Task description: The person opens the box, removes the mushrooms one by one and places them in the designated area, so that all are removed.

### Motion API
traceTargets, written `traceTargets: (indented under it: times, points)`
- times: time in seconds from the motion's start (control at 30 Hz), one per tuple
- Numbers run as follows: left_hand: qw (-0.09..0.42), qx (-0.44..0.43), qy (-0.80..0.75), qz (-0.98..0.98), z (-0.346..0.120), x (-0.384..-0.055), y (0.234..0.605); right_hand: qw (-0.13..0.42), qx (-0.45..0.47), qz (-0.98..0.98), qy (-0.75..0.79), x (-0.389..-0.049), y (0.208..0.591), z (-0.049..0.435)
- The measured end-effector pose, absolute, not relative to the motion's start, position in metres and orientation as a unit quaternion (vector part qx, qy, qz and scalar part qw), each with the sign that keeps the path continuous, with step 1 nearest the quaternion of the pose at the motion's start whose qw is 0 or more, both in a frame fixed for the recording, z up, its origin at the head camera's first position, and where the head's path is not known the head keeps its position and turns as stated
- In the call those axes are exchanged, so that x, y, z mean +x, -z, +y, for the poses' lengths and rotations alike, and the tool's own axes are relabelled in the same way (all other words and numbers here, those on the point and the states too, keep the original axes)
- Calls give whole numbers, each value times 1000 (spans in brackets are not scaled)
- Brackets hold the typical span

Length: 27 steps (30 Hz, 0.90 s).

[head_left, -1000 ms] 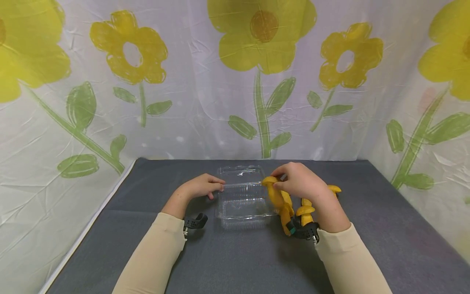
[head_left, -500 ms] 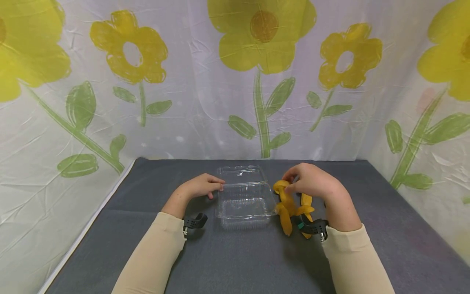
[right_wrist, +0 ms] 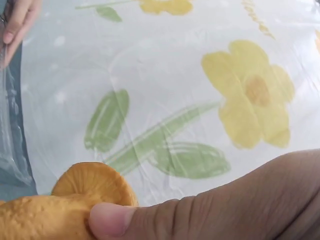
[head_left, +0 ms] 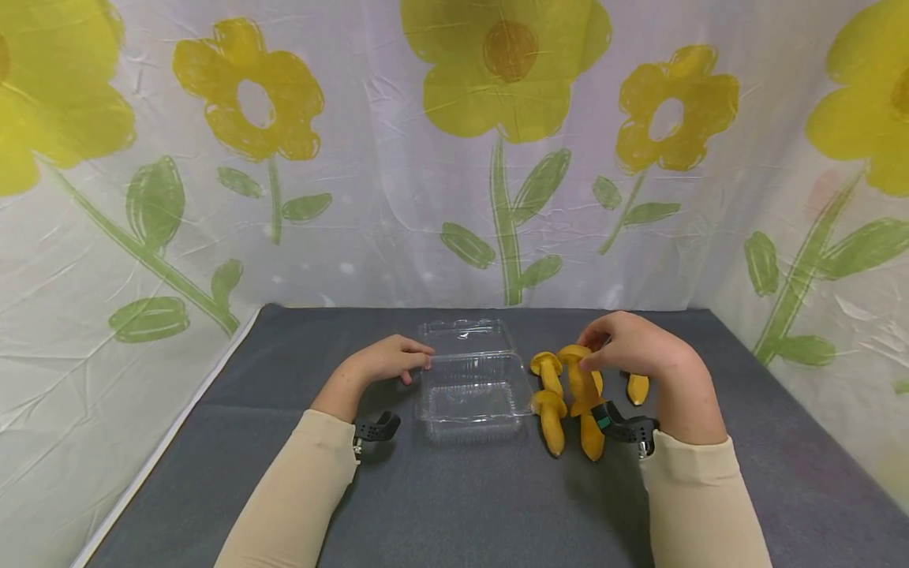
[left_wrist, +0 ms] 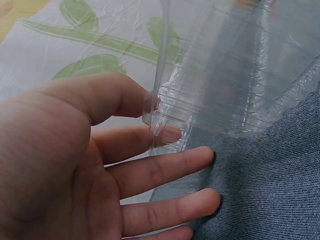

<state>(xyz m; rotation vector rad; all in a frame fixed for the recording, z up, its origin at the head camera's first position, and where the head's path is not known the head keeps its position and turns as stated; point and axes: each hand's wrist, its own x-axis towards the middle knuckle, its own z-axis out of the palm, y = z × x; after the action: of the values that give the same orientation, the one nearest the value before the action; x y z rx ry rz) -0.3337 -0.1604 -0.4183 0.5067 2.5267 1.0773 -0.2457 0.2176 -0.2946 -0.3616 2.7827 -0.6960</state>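
My left hand (head_left: 387,359) pinches the edge of a clear plastic clamshell box (head_left: 472,418) between thumb and forefinger; its other fingers (left_wrist: 160,172) reach out straight. The box stands with its lid (head_left: 465,339) folded back, and nothing shows inside it. To its right, my right hand (head_left: 642,343) pinches a yellow mushroom (head_left: 577,367) by the upper stem, cap uppermost. The thumb (right_wrist: 112,220) presses the stem just below the cap. Under the held mushroom lies another, partly hidden, and a nearer mushroom (head_left: 592,439) lies in front.
Between the box and my right hand lie two more yellow mushrooms, a far one (head_left: 548,371) and a near one (head_left: 551,426). Another mushroom (head_left: 637,388) shows partly beneath my right wrist. A dark grey cloth (head_left: 454,505) covers the table, with a flowered curtain (head_left: 376,197) behind.
My right hand has carried the mushroom rightward, from beside the box's right edge to over the mushrooms farther right. My left hand and the box have stayed put.
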Motion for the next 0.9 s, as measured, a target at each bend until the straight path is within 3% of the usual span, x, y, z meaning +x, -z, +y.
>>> traceTargets:
  times: [0.3, 0.9]
  points:
    - [177, 175, -380, 891, -160, -334, 419, 128, -95, 956, 245, -243, 294, 243]
    - [174, 171, -381, 892, -159, -334, 418, 205, -17, 934, 291, -245, 310, 301]
